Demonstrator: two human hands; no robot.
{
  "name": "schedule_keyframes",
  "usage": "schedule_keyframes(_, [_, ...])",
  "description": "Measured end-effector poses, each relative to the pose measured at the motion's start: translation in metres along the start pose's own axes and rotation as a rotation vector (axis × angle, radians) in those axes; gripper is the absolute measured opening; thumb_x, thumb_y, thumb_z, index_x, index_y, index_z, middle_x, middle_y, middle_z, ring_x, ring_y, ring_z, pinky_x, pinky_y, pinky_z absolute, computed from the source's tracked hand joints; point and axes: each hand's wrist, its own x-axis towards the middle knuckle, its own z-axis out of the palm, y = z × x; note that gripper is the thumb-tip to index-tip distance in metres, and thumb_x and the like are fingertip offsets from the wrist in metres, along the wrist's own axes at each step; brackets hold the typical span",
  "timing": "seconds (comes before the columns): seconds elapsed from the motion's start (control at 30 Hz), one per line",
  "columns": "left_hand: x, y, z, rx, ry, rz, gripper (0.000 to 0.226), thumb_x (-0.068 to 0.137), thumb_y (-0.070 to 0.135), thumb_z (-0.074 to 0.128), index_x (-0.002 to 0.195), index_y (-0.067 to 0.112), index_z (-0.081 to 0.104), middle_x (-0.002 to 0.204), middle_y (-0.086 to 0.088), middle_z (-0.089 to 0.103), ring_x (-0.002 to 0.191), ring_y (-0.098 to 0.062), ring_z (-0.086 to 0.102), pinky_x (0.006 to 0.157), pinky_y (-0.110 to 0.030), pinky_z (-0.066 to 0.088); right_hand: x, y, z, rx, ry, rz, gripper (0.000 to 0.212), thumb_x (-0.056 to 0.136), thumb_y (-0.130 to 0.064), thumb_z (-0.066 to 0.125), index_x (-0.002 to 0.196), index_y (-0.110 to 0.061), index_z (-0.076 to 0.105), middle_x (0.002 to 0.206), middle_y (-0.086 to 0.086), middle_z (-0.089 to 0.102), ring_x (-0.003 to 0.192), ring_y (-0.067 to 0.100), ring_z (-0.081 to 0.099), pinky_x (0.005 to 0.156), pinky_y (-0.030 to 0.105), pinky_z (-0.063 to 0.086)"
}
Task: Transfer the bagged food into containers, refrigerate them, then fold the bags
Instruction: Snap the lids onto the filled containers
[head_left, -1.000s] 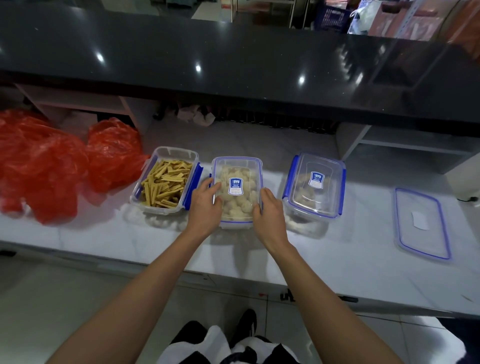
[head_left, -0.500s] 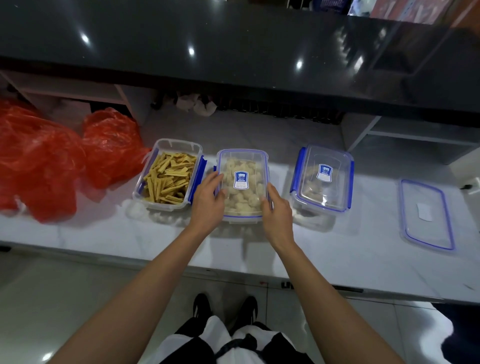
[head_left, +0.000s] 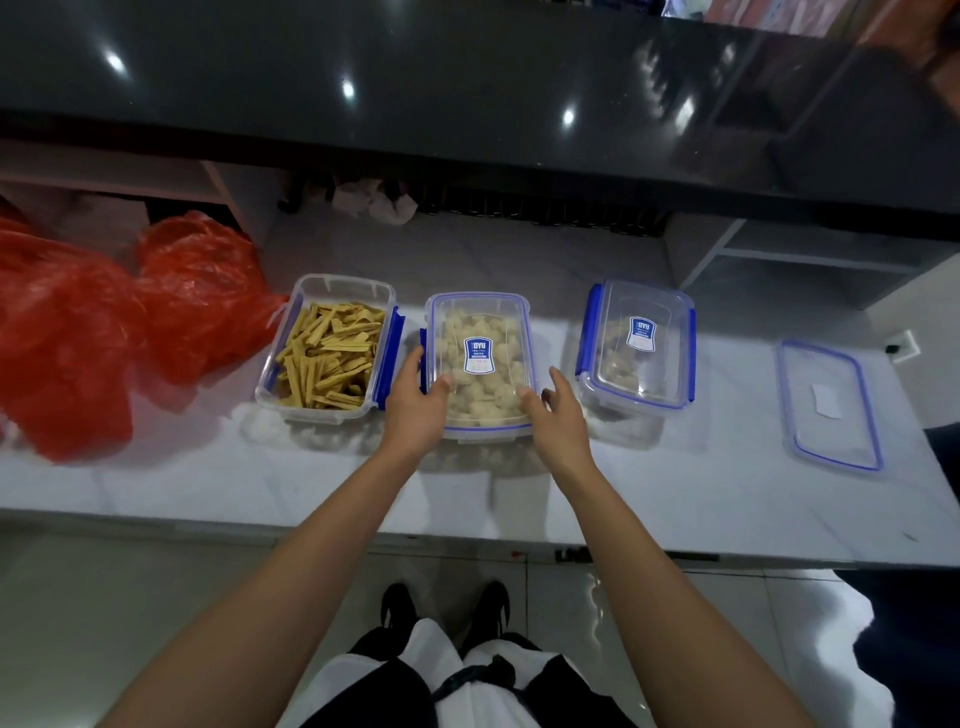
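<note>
A blue-and-white sticker sits on the clear lid of the middle transparent plastic container with pale food lumps; its top line reads roughly "DYU" in white letters, and the smaller lines beneath are too fine to read. A matching sticker with the same "DYU" heading sits on the lid of the right-hand clear blue-clipped container, its small print likewise unreadable.

White marble counter — three containers, loose lid, red bags.
</note>
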Motion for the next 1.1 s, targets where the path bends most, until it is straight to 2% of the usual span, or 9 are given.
schedule_keyframes(0.1, [0.0, 0.003, -0.002, -0.03, 0.004, -0.069, 0.044, 0.1, 0.026, 0.061, 0.142, 0.032, 0.051, 0.125, 0.012, 0.065, 0.112, -0.014, 0.065, 0.093, -0.047, 0.058, -0.003, -0.002, 0.0, 0.046, 0.032, 0.023, 0.064, 0.097, -0.039, 0.063, 0.152, -0.02, 0.037, 0.14, 0.003, 0.055, 0.122, 0.018, 0.059, 0.078, 0.023, 0.05])
schedule_keyframes(0.23, [-0.007, 0.011, -0.001, 0.029, 0.091, -0.043, 0.054, 0.099, 0.02, 0.064, 0.15, 0.018, 0.045, 0.124, 0.013, 0.052, 0.113, -0.013, 0.055, 0.1, -0.042, 0.054, -0.001, 0.001, -0.002, -0.069, 0.128, -0.169, 0.03, 0.092, -0.033, 0.069, 0.114, -0.014, 0.065, 0.1, 0.003, 0.07, 0.087, 0.015, 0.068, 0.06, 0.011, 0.05])
schedule_keyframes(0.3, [-0.007, 0.01, 0.001, 0.106, 0.134, 0.008, 0.058, 0.098, 0.019, 0.065, 0.151, 0.014, 0.043, 0.142, 0.005, 0.05, 0.13, -0.019, 0.05, 0.108, -0.041, 0.047, -0.004, 0.003, 0.0, -0.159, 0.153, -0.238, 0.021, 0.094, -0.03, 0.067, 0.104, -0.013, 0.071, 0.086, 0.005, 0.068, 0.074, 0.013, 0.064, 0.057, 0.01, 0.045])
schedule_keyframes(0.37, [-0.006, 0.007, 0.003, 0.176, 0.152, 0.075, 0.058, 0.097, 0.019, 0.065, 0.151, 0.014, 0.043, 0.152, -0.002, 0.045, 0.14, -0.022, 0.042, 0.114, -0.044, 0.042, -0.008, 0.004, 0.001, -0.217, 0.162, -0.268, 0.023, 0.097, -0.032, 0.063, 0.111, -0.016, 0.071, 0.095, 0.003, 0.063, 0.082, 0.01, 0.062, 0.066, 0.014, 0.05])
schedule_keyframes(0.47, [-0.005, 0.004, 0.002, 0.231, 0.163, 0.149, 0.049, 0.097, 0.018, 0.065, 0.144, 0.016, 0.052, 0.147, -0.001, 0.05, 0.136, -0.02, 0.046, 0.111, -0.047, 0.045, -0.012, 0.004, 0.002, -0.288, 0.162, -0.257, 0.034, 0.1, -0.037, 0.059, 0.125, -0.015, 0.063, 0.114, 0.003, 0.055, 0.103, 0.014, 0.059, 0.084, 0.025, 0.055])
schedule_keyframes(0.63, [-0.004, 0.002, 0.001, 0.311, 0.156, 0.244, 0.039, 0.097, 0.014, 0.065, 0.136, 0.014, 0.062, 0.142, 0.0, 0.056, 0.133, -0.018, 0.046, 0.109, -0.044, 0.046, -0.017, 0.004, 0.002, -0.318, 0.185, -0.268, 0.031, 0.101, -0.035, 0.057, 0.124, -0.015, 0.062, 0.116, 0.002, 0.054, 0.107, 0.016, 0.059, 0.084, 0.024, 0.055])
schedule_keyframes(0.8, [0.006, 0.006, -0.004, 0.451, 0.038, 0.309, 0.04, 0.101, 0.016, 0.058, 0.14, 0.014, 0.058, 0.15, -0.002, 0.048, 0.14, -0.019, 0.037, 0.115, -0.036, 0.036, -0.013, 0.0, 0.003, -0.444, 0.19, -0.263, 0.028, 0.101, -0.035, 0.056, 0.119, -0.014, 0.062, 0.112, 0.001, 0.057, 0.1, 0.011, 0.059, 0.064, 0.005, 0.042])
schedule_keyframes(0.93, [0.014, 0.015, -0.008, 0.621, -0.084, 0.354, 0.043, 0.103, 0.02, 0.054, 0.146, 0.014, 0.05, 0.157, -0.006, 0.039, 0.145, -0.023, 0.031, 0.115, -0.041, 0.037, -0.004, -0.012, 0.004, -0.468, 0.188, -0.279, 0.021, 0.101, -0.028, 0.056, 0.118, -0.016, 0.058, 0.108, 0.002, 0.065, 0.095, 0.016, 0.064, 0.075, 0.026, 0.055])
schedule_keyframes(1.1, [0.015, 0.031, -0.012, 0.884, -0.178, 0.473, 0.039, 0.101, 0.027, 0.053, 0.139, 0.018, 0.056, 0.154, -0.004, 0.043, 0.141, -0.027, 0.035, 0.113, -0.05, 0.037, -0.009, -0.025, -0.011, -0.571, 0.136, -0.267, 0.034, 0.1, -0.03, 0.058, 0.13, -0.016, 0.058, 0.118, 0.002, 0.064, 0.105, 0.018, 0.062, 0.083, 0.03, 0.054])
